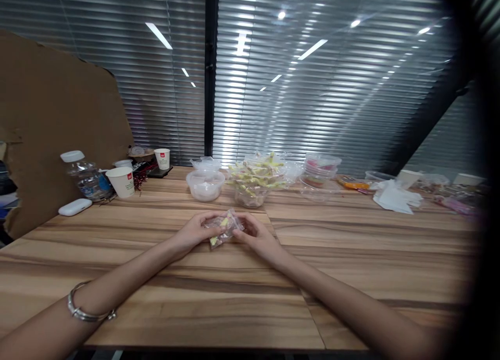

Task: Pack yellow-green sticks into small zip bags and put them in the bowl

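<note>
The small clear plastic packet (pixel 229 225) with yellow-green pieces inside looks light, limp and a little slick, so it should be best pinched flat by its edges, with the contents left uncrushed. It sits between the two hands at the near middle of the wood-grain tabletop (pixel 219 308), the left hand (pixel 195 233) gripping one side and the right hand (pixel 261 238) pinching the other, though whether it touches the wood I cannot tell. Just beyond stands a clear plastic bowl (pixel 250 198) heaped with similar yellow-green pieces, beside stacked clear tubs (pixel 205 188).
</note>
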Tool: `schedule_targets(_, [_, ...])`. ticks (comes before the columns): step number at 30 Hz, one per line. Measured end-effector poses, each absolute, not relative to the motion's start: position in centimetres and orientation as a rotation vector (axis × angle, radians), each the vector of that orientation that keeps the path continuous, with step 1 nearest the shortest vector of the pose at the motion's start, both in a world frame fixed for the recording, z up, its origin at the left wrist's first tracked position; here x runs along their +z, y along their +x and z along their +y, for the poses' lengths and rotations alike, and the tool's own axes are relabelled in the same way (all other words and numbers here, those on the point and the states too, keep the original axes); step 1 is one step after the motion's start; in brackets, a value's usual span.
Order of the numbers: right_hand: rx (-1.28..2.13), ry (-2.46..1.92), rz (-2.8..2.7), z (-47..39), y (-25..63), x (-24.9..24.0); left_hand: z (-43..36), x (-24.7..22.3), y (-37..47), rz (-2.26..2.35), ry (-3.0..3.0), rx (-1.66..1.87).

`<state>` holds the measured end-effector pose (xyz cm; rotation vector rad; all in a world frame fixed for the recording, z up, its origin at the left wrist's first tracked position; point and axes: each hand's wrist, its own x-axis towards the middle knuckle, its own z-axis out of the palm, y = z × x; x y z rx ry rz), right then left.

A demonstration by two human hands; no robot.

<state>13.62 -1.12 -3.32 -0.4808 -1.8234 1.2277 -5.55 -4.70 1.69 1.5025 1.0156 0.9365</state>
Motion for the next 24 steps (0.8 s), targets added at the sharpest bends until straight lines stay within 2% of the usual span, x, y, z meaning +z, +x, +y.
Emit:
schedule_targets(11, [1.138,-0.661,-1.617,0.0,14.1,-3.9,-4.6,1.5,-5.6,0.994,1.336,0.937])
schedule_targets(24, [1.194,-0.598,-1.621,0.0,13.9,-3.8,-4.4,1.2,-5.8,1.126,1.415,1.007])
